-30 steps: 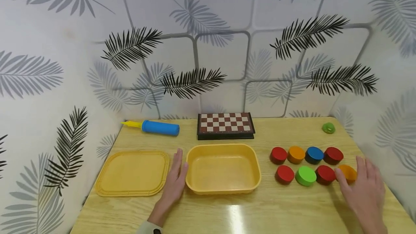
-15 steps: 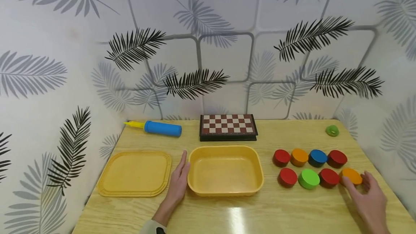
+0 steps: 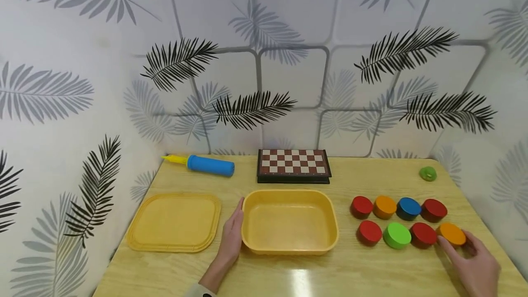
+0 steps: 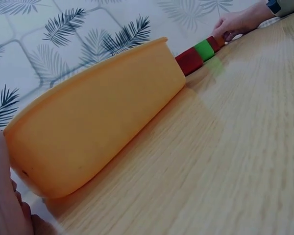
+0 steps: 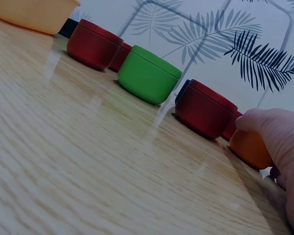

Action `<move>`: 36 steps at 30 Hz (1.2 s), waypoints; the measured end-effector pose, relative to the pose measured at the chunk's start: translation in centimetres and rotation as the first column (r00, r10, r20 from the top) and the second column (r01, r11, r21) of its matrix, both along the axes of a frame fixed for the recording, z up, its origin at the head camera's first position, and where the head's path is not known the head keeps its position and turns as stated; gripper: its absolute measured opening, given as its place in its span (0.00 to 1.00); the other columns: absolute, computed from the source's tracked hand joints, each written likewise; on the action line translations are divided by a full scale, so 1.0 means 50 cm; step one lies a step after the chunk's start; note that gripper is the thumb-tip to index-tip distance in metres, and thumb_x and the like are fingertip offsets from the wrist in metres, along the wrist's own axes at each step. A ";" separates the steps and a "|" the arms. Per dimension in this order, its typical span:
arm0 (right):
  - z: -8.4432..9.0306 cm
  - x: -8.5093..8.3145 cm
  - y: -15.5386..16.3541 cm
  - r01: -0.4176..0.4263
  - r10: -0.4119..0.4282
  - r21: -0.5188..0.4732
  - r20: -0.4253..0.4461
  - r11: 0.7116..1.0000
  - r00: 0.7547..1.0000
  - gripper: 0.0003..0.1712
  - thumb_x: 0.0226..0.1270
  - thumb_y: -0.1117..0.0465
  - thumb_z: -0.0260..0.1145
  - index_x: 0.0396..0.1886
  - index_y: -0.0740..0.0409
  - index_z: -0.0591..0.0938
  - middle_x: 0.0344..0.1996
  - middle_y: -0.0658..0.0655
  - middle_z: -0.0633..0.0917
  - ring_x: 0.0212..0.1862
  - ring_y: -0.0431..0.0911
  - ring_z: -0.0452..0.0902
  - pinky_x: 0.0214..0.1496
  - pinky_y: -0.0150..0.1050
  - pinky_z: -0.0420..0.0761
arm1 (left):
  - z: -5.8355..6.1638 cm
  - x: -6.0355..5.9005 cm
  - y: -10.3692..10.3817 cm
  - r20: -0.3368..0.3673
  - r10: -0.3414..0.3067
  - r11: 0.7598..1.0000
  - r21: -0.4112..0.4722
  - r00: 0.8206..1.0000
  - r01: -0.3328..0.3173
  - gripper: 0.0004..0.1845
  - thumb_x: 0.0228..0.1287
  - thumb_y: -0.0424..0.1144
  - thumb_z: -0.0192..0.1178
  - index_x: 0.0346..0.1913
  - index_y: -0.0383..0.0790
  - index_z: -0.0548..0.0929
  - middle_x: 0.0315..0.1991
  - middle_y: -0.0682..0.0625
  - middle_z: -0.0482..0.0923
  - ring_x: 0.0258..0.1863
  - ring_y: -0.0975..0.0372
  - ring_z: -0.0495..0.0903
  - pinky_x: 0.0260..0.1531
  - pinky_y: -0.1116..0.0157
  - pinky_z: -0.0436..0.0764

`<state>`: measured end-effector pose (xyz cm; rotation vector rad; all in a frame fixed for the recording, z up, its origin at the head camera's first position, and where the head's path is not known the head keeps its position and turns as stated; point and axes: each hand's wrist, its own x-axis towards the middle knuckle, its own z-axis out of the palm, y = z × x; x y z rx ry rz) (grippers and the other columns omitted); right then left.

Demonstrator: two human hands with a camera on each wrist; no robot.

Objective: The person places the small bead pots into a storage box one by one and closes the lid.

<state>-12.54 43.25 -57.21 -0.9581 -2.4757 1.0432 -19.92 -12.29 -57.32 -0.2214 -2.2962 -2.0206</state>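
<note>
Eight round tins stand in two rows on the right of the table [image 3: 313,274]. My right hand [image 3: 457,242] is at the near row's right end, and its thumb and fingers pinch the sides of the orange tin [image 3: 451,233]. In the right wrist view a fingertip [image 5: 264,128] curls over that orange tin [image 5: 249,149], next to a dark red tin [image 5: 203,115] and a green tin [image 5: 148,73]. My left hand [image 3: 235,223] lies flat on the table, with straight fingers along the left wall of the empty yellow bin [image 3: 251,223]. The left wrist view shows the bin wall [image 4: 103,122] up close.
A flat yellow lid [image 3: 174,221] lies left of the bin. At the back are a blue pump with a yellow nozzle [image 3: 208,166], a folded chessboard [image 3: 294,165] and a small green object [image 3: 428,174]. Patterned walls enclose the table on three sides.
My right hand has drawn back toward the near edge, and its fingers have closed round the orange tin. The left hand stays beside the bin. The head view has tilted slightly.
</note>
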 end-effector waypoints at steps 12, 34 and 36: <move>-0.005 0.002 -0.008 0.042 -0.042 -0.022 0.001 0.999 0.999 0.49 0.73 0.42 0.68 0.78 0.72 0.64 0.69 0.78 0.72 0.65 0.70 0.70 0.72 0.65 0.70 | -0.006 0.012 -0.003 -0.017 -0.047 0.999 0.020 0.999 0.047 0.31 0.89 0.48 0.34 0.82 0.30 0.54 0.83 0.41 0.52 0.82 0.56 0.52 0.73 0.77 0.54; -0.004 0.005 -0.009 0.149 -0.152 -0.068 -0.037 0.987 0.988 0.50 0.68 0.40 0.70 0.76 0.71 0.69 0.66 0.77 0.76 0.53 0.60 0.76 0.65 0.35 0.78 | -0.012 0.013 -0.004 -0.078 -0.068 0.997 0.015 0.995 0.070 0.30 0.89 0.46 0.33 0.81 0.29 0.55 0.82 0.39 0.54 0.82 0.50 0.50 0.72 0.79 0.53; 0.001 0.005 -0.006 0.153 -0.156 -0.067 -0.042 0.986 0.987 0.51 0.67 0.39 0.71 0.76 0.70 0.69 0.66 0.76 0.77 0.47 0.52 0.76 0.59 0.30 0.78 | -0.012 0.012 -0.004 -0.082 -0.070 0.997 0.013 0.994 0.071 0.30 0.90 0.46 0.32 0.82 0.30 0.55 0.82 0.38 0.53 0.82 0.49 0.50 0.72 0.80 0.53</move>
